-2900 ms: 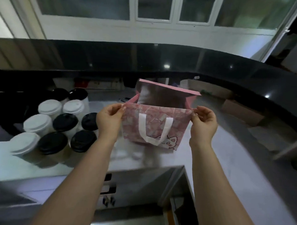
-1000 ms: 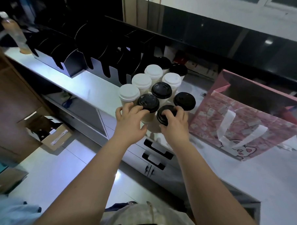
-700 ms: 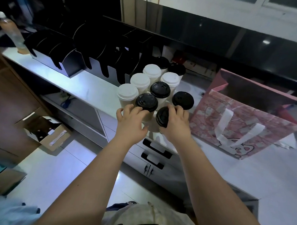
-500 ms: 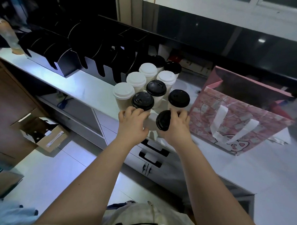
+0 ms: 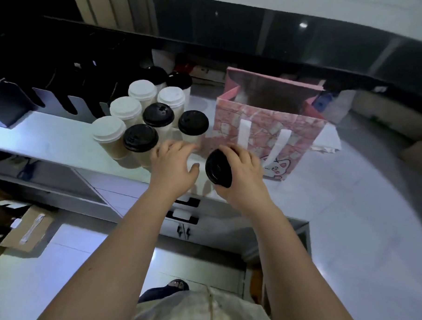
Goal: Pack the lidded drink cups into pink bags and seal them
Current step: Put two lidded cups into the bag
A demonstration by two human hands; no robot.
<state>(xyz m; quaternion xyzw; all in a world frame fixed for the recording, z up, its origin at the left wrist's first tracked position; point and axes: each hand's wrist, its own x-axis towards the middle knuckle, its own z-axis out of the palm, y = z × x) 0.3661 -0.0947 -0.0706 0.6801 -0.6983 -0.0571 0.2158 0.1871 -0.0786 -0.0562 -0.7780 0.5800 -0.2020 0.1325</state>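
We grip a cup in our right hand, with the fingers curled over its top and the thumb tucked below. The cup is tipped onto its side, so its black lid faces left, toward our left hand. Our palm hides the body of the cup. The cup sits low, just in front of the front left corner of the bag. We cannot tell whether the two touch.

Our left hand is spread and holds nothing. Its thumb sticks out toward the held lid and its fingers stretch forward over the counter. The fingertips are blurred and lie near the two closest black-lidded cups. We cannot tell whether they touch either one.

The bag stands upright on the counter with its mouth open and a flap raised at the back. White handle straps hang down its patterned pink front, and there is a small cat drawing at the lower right. Something white and crumpled lies behind its right side.

Left of the bag, the other cups stand upright in a tight cluster. Four have white lids, toward the left. Five have black lids, three near us and two at the back.

A black rack stands behind and left of the cluster. Drawers sit under the counter, and a cardboard box lies on the floor at lower left.
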